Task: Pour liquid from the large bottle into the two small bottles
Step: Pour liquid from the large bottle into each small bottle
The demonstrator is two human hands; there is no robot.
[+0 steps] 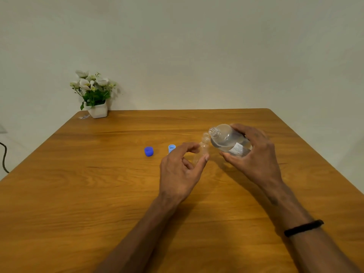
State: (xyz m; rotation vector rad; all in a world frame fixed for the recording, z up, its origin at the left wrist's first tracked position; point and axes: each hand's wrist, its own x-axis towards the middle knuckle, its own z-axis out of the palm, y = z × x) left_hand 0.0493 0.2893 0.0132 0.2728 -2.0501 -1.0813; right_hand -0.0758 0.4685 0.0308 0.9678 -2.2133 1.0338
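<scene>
Head view: large clear plastic bottle (229,141) tilted over small clear plastic bottle (202,148).
Right hand (256,154) grips the large bottle at table (78,194) centre, mouth toward 9 o'clock; left hand (180,170) pinches the small bottle.

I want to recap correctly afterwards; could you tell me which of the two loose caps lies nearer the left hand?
The light blue cap, beside the left hand; the dark blue cap lies farther left.

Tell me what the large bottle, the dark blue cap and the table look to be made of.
Large bottle: clear, glossy plastic by the look; liquid shows through it, and it bears a paper-like label.
Dark blue cap: opaque plastic, probably, with a dull sheen.
Table: wood or wood veneer, with visible grain and a smooth satin finish.
</scene>
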